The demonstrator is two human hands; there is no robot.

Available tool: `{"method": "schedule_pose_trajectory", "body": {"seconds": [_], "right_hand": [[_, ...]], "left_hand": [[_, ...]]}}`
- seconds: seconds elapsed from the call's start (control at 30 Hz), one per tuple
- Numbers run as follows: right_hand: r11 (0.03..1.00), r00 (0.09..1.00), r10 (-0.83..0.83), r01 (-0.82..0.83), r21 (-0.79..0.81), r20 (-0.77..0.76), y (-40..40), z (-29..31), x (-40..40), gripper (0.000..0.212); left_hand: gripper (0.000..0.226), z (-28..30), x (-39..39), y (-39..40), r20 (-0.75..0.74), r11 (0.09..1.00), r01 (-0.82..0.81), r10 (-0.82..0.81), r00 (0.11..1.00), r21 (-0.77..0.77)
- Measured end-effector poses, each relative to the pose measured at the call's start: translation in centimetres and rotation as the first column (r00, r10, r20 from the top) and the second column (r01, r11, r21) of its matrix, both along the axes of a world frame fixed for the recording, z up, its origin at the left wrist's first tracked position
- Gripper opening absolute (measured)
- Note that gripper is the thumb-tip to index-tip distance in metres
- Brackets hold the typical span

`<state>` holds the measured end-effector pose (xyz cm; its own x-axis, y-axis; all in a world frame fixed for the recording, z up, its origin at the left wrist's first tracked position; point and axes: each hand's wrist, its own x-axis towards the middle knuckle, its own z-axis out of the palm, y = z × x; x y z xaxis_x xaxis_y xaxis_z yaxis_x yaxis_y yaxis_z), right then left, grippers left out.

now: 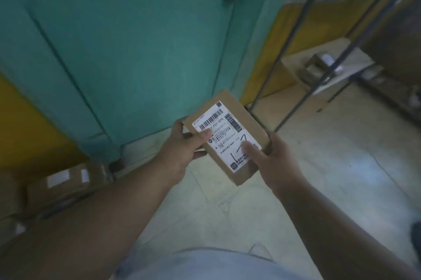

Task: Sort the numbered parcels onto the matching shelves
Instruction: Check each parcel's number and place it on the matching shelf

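We stand in a parcel storeroom: taped brown cardboard boxes (68,183) at eight o'clock, dark metal shelving rack (337,56) at two o'clock.

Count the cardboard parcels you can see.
3 clear ones: the labelled parcel gripped by the left hand and right hand, a taped box on the floor at left, a small box on the metal shelf. Blur may hide more.

The small brown cardboard parcel (230,136) has a white shipping label (226,136) with black barcodes, small black print and a handwritten black number. Behind it there's a teal painted door (127,47) and a mustard-yellow wall band (25,134). The pale grey-green tiled floor (330,165) runs under dark grey metal shelf posts (293,36).
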<state>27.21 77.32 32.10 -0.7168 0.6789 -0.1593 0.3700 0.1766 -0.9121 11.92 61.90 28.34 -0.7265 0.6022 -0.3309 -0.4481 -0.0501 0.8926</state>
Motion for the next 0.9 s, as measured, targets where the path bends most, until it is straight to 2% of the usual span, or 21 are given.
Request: {"method": "schedule_pose_trajectory", "body": {"seconds": [0.1, 0.23, 0.33, 0.43, 0.53, 0.67, 0.8, 0.9], "right_hand": [[0.996, 0.995, -0.083, 0.081, 0.040, 0.048, 7.1, 0.2, 5.8, 0.039], [0.989, 0.982, -0.117, 0.101, 0.112, 0.147, 14.4, 0.2, 10.8, 0.022], [0.986, 0.976, -0.142, 0.124, 0.111, 0.164, 19.2, -0.6, 12.1, 0.021], [0.977, 0.968, -0.210, 0.201, 0.076, 0.141, 24.0, -2.0, 11.7, 0.022], [0.953, 0.947, -0.301, 0.297, 0.056, 0.112, 29.7, -3.1, 11.5, 0.021], [0.880, 0.875, -0.474, 0.473, 0.038, 0.095, 38.5, -1.9, 14.1, 0.020], [0.781, 0.777, -0.624, 0.624, 0.033, 0.083, 47.3, 0.6, 19.9, 0.020], [0.717, 0.714, -0.697, 0.696, 0.043, 0.061, 52.9, 0.4, 23.9, 0.014]], "left_hand": [[0.064, 0.0, 4.6, 8.3, -0.016, 0.997, 0.079, -0.079, 0.997, 0.001], [0.067, 0.1, 8.3, 16.6, -0.053, 0.987, 0.161, -0.162, 0.985, -0.030], [0.074, 0.0, 9.1, 21.4, -0.116, 0.978, 0.190, -0.199, 0.973, -0.083], [0.063, -0.9, 8.2, 27.0, -0.201, 0.967, 0.188, -0.221, 0.954, -0.169], [0.058, -1.4, 6.9, 34.3, -0.185, 0.948, 0.258, -0.291, 0.939, -0.185], [0.049, -0.9, 7.0, 47.1, -0.104, 0.889, 0.435, -0.451, 0.886, -0.144], [0.042, 0.7, 10.8, 60.1, -0.078, 0.754, 0.647, -0.656, 0.751, -0.111], [0.040, 0.7, 14.5, 68.5, -0.085, 0.681, 0.727, -0.732, 0.676, -0.090]]}}
